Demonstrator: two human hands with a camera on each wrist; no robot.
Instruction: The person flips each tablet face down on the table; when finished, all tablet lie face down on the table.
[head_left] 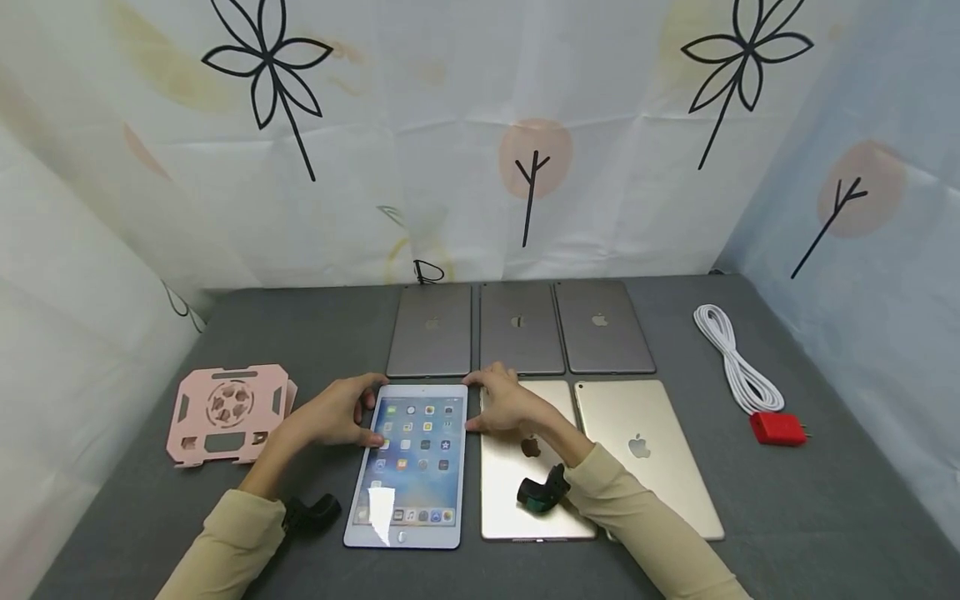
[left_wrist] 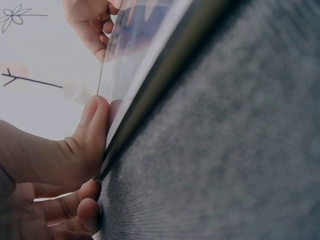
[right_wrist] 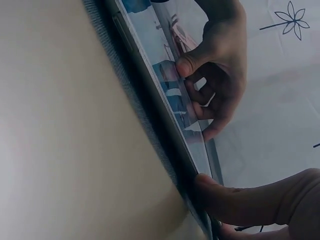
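Observation:
A white tablet point(head_left: 414, 479) with its screen lit lies face up on the grey table, home button toward the near edge. My left hand point(head_left: 337, 414) holds its left side near the far corner, the thumb on the front edge and the other fingers curled at the side. At the far right corner, my right hand point(head_left: 513, 406) grips the edge between thumb and fingers. In the left wrist view the left thumb point(left_wrist: 92, 127) presses on the tablet's rim. Beneath my right hand lies a gold tablet point(head_left: 517, 500), back up; a second gold tablet point(head_left: 648, 492) lies beside it.
Three grey tablets point(head_left: 517, 346) lie back up in a row behind. A pink stand point(head_left: 225, 412) sits at the left. A coiled white cable point(head_left: 738, 367) and a red charger plug point(head_left: 777, 428) lie at the right. Printed cloth point(head_left: 600, 208) walls the table.

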